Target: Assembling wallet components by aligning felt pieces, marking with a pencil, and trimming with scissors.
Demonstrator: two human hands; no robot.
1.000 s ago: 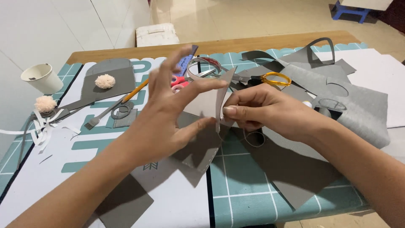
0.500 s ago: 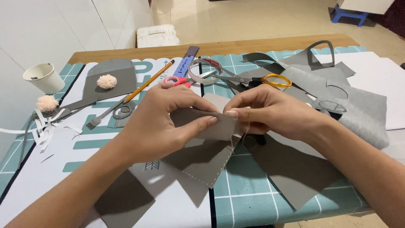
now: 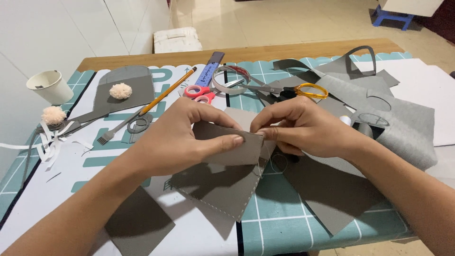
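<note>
Between both grips: grey leather piece [image 3: 227, 151] | left hand [image 3: 182, 137] pinched it | right hand [image 3: 303, 128] pinched its edge | scissors [image 3: 284, 89] beyond

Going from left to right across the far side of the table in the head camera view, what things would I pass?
White paper cup → cream pompom on a grey piece → pencil → pink-handled scissors → yellow-handled scissors → heap of grey fabric scraps.

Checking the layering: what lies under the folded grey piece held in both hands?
Under the folded grey piece lies a stitched grey sheet on the cutting mat; the sheet's upper part is covered.
</note>
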